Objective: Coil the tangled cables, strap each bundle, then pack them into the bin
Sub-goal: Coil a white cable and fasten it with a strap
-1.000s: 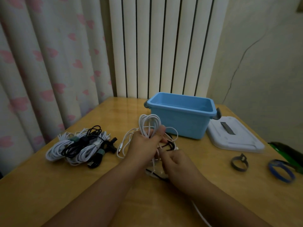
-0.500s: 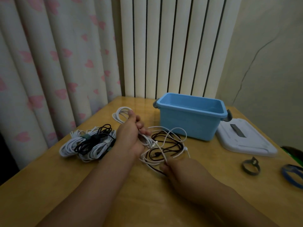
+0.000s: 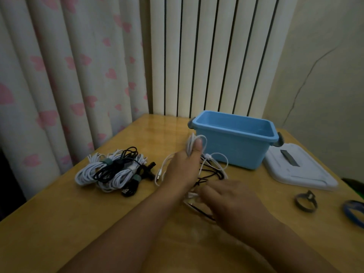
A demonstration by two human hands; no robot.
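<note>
L hand (image 3: 184, 168) grips white cable loops (image 3: 194, 143) by blue bin (image 3: 234, 142); R hand (image 3: 234, 203) blurred over tangle (image 3: 211, 174), grip can't tell.

Both forearms are bare up to the bottom edge of the view, with no sleeve showing. The left hand (image 3: 182, 169) and right hand (image 3: 234, 203) wear no gloves, and the visible wrists are bare too.

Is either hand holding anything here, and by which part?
The left hand grips a white cable by its gathered loops, which stick up past the thumb. The right hand reaches into the tangle; whether it holds anything cannot be told.
</note>
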